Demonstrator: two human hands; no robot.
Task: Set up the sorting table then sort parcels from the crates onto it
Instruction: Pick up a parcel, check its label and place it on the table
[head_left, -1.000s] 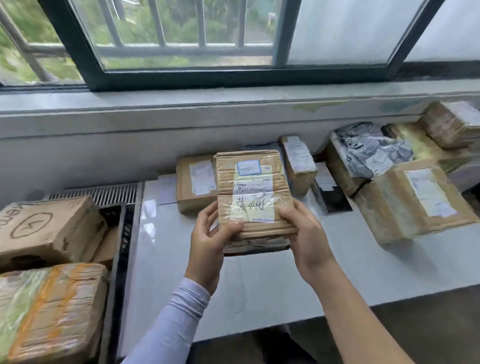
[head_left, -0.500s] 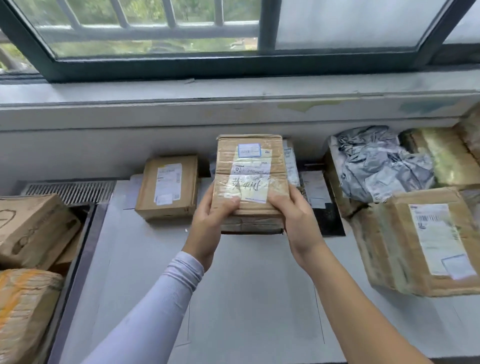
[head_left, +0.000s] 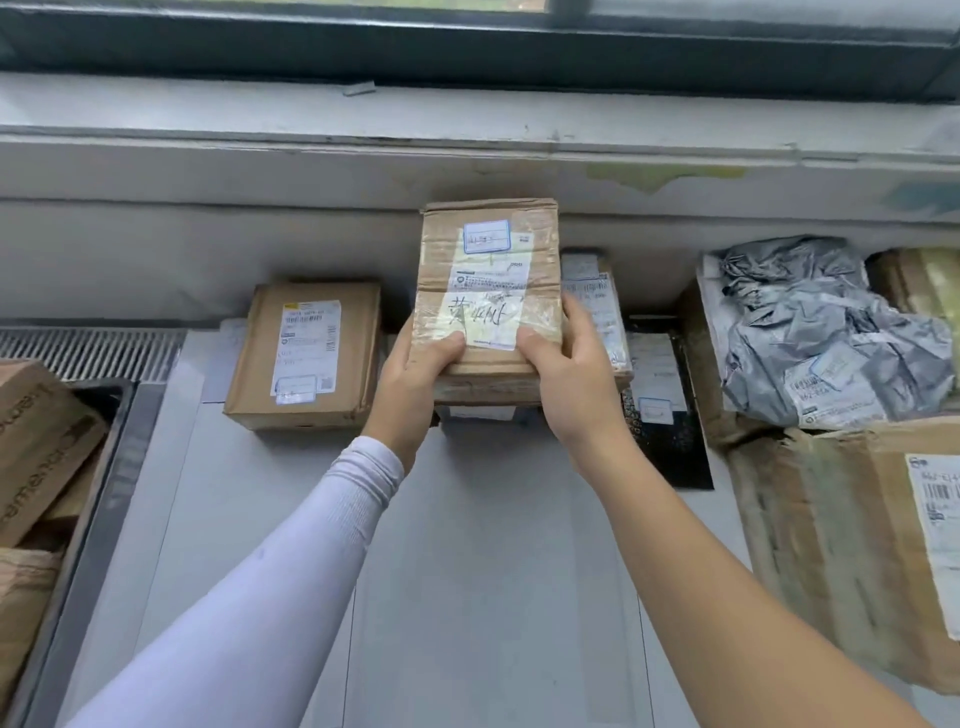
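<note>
A taped brown cardboard parcel (head_left: 488, 270) with white labels and handwriting is held near the back of the white sorting table (head_left: 467, 571), close to the wall. My left hand (head_left: 410, 384) grips its lower left edge and my right hand (head_left: 566, 379) grips its lower right edge, thumbs on top. Whether the parcel rests on something beneath it is hidden. A flat brown parcel (head_left: 304, 356) lies on the table to its left. A narrow labelled parcel (head_left: 597, 306) lies just behind on the right, beside a dark flat packet (head_left: 662, 415).
A grey plastic mailer (head_left: 826, 332) sits on boxes at the right, with a large brown box (head_left: 852, 545) in front of it. Cardboard parcels fill a crate (head_left: 41, 447) at the left edge. A metal grille (head_left: 88, 353) and the wall under the window sill bound the back.
Both hands have carried the parcel away from me toward the wall at the back of the table. The view has tilted down and closer.
</note>
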